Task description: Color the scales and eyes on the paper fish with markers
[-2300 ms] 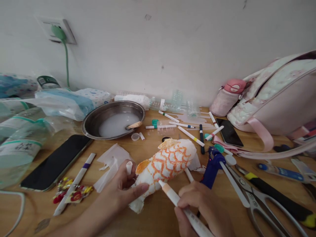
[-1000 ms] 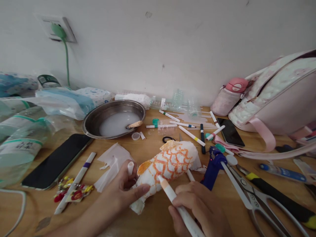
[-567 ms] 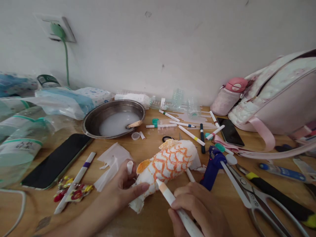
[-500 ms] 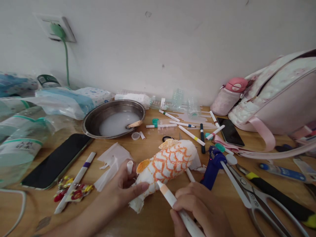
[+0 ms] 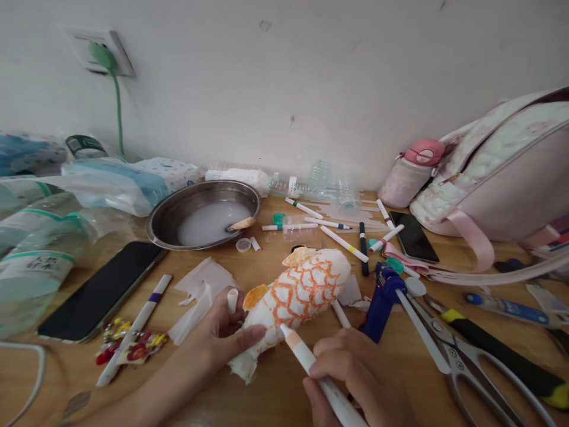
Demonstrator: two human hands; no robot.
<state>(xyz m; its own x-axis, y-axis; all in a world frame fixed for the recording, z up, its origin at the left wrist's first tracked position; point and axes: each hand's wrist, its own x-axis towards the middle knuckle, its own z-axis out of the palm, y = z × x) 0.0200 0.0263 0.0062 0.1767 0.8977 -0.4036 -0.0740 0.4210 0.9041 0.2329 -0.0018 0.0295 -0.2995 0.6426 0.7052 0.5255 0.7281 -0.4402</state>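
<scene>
A white paper fish (image 5: 297, 296) with orange scale lines and orange fins lies tilted over the wooden table (image 5: 275, 391). My left hand (image 5: 224, 338) grips its tail end, thumb pressed on the body, and also pinches a white marker cap (image 5: 232, 299) between the fingers. My right hand (image 5: 355, 379) is closed round a white marker with an orange band (image 5: 306, 359); its tip touches the lower side of the fish.
A steel bowl of cloudy liquid (image 5: 204, 214) sits behind. A black phone (image 5: 100, 290), a purple-banded marker (image 5: 133, 329), torn paper (image 5: 200, 296), a blue glue gun (image 5: 382, 296), scissors (image 5: 471, 367), several loose markers (image 5: 342, 234), a second phone (image 5: 413, 237) and a pink backpack (image 5: 502, 178) surround the hands.
The marker tip has slid down and left along the fish's underside. My left hand has turned the fish slightly, lifting its head end. Both grips are unchanged.
</scene>
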